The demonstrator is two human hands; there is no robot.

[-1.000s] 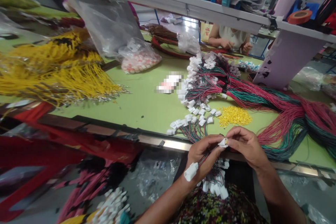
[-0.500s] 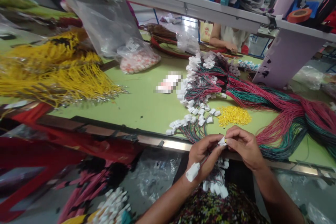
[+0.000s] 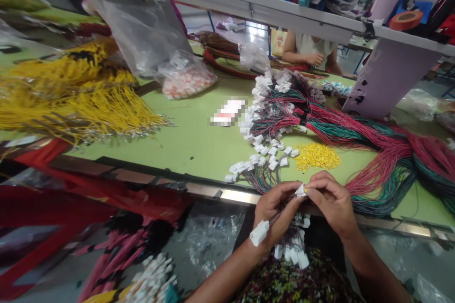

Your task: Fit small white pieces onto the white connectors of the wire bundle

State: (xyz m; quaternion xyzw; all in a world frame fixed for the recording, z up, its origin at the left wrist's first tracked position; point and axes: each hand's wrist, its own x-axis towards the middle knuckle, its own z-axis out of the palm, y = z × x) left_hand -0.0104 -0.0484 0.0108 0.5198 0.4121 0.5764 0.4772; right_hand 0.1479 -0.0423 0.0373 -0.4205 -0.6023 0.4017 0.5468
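Between the thumb and fingers of my left hand (image 3: 275, 208) is a white plug connector (image 3: 301, 190). My right hand (image 3: 330, 199) pinches a tiny yellow clip (image 3: 306, 191) against the connector's right side; how deep it sits cannot be seen. Another white connector (image 3: 259, 233) hangs at my left wrist, on wires running through that hand. Below my hands, several white connectors (image 3: 293, 253) dangle over my lap. Just beyond them on the green table lie a pile of small yellow clips (image 3: 317, 156) and a row of wired white connectors (image 3: 249, 165).
Red and green wire bundles (image 3: 373, 137) stretch across the right side. Yellow cables (image 3: 81, 94) cover the left, near a bag of orange-and-white parts (image 3: 188, 80). A shelf (image 3: 249, 9) spans the table overhead. A co-worker (image 3: 309, 52) sits on the far side.
My hands stay nearly in place, with the right fingers shifting slightly at the connector. The connector at my left wrist moves slightly left. Across the table, the co-worker's hand has risen.
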